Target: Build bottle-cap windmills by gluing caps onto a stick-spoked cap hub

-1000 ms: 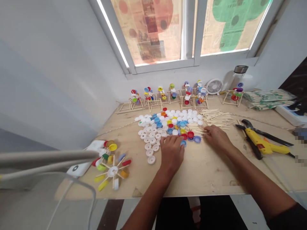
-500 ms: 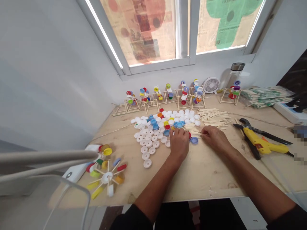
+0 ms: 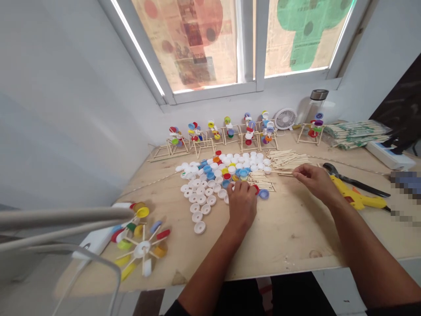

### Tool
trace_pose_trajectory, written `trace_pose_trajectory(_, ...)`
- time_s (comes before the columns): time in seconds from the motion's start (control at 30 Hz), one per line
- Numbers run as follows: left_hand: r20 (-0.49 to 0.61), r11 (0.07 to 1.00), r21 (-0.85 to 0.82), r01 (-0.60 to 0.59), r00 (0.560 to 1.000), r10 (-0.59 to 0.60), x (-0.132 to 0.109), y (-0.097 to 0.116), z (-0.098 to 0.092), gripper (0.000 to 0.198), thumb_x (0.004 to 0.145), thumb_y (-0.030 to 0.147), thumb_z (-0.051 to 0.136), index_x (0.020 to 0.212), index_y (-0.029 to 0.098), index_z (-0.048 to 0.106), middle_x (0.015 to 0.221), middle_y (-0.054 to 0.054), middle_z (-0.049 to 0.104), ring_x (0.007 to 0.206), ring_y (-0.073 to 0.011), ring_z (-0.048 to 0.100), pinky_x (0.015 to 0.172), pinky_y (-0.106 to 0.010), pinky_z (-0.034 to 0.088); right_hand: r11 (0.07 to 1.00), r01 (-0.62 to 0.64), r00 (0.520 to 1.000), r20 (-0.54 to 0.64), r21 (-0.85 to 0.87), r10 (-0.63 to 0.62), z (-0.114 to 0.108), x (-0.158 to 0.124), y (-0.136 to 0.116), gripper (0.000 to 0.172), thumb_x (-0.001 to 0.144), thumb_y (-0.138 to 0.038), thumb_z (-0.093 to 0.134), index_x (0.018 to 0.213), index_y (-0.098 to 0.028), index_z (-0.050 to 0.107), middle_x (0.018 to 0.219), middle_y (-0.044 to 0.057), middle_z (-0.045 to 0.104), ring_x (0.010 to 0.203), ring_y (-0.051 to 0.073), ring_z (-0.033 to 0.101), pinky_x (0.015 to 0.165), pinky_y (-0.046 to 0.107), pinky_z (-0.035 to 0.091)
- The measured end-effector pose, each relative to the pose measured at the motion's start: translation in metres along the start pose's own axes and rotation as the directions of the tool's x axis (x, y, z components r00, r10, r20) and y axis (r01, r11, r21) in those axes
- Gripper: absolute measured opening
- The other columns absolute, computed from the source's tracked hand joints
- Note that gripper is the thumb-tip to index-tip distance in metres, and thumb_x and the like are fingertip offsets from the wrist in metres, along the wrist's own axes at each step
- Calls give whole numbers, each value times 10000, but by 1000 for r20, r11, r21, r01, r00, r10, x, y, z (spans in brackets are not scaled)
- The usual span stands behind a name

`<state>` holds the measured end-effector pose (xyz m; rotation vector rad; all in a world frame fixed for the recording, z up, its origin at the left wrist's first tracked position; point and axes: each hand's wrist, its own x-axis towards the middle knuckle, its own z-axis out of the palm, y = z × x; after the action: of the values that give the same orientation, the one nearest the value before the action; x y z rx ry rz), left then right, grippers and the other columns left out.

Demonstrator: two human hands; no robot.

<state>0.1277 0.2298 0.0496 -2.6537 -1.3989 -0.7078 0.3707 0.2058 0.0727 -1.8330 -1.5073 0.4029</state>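
Observation:
My left hand (image 3: 242, 205) rests low over the front of a spread of bottle caps (image 3: 201, 199), its fingers curled down so that whatever they hold is hidden. Beside its fingertips are a red cap (image 3: 255, 189) and a blue cap (image 3: 263, 194). A small heap of short wooden sticks (image 3: 261, 181) lies just behind them. Farther right, my right hand (image 3: 312, 179) has thumb and fingertips pinched on a thin wooden stick (image 3: 285, 173), at the near edge of a larger pile of sticks (image 3: 286, 159).
A yellow glue gun (image 3: 358, 199) and black-handled pliers (image 3: 348, 181) lie at right. Several small cap wheels on stick frames (image 3: 249, 134) line the back, near a fan (image 3: 285, 119) and bottle (image 3: 316, 104). A spoked cap wheel (image 3: 142, 249) sits front left by a power strip (image 3: 95, 237).
My right hand has moved right and slightly back, from the small stick heap to the larger pile. My left hand has stayed by the caps. The view has shifted slightly.

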Motion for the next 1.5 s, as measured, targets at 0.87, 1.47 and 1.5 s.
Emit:
trace_pose_trajectory(0.87,-2,993,14,-118,993,118,-20,11,2,140,804,128,563,713,213,629,831,-47,598,868,-215,493,868,-447,341,798,-91,991,-133,-596,14,-18,17,8,193,799,-281,498,838,-212,674,899,66,677,860,248,576,715,344,392)
trace_pose_trajectory(1.47,-25,994,49,-100,995,101,-27,8,0,176,849,158,528,726,205,645,839,-56,631,898,-230,522,944,-494,326,946,156,952,299,-285,-66,44,-26,-34,190,810,-265,515,931,-241,661,855,13,688,732,155,614,627,245,415)
trace_pose_trajectory(1.5,-25,993,46,-105,994,106,-28,8,0,178,850,156,526,725,204,644,832,-53,629,893,-227,521,946,-489,327,940,163,948,312,-299,-65,47,-28,-36,187,814,-257,515,933,-241,658,860,13,687,739,155,614,629,243,409)
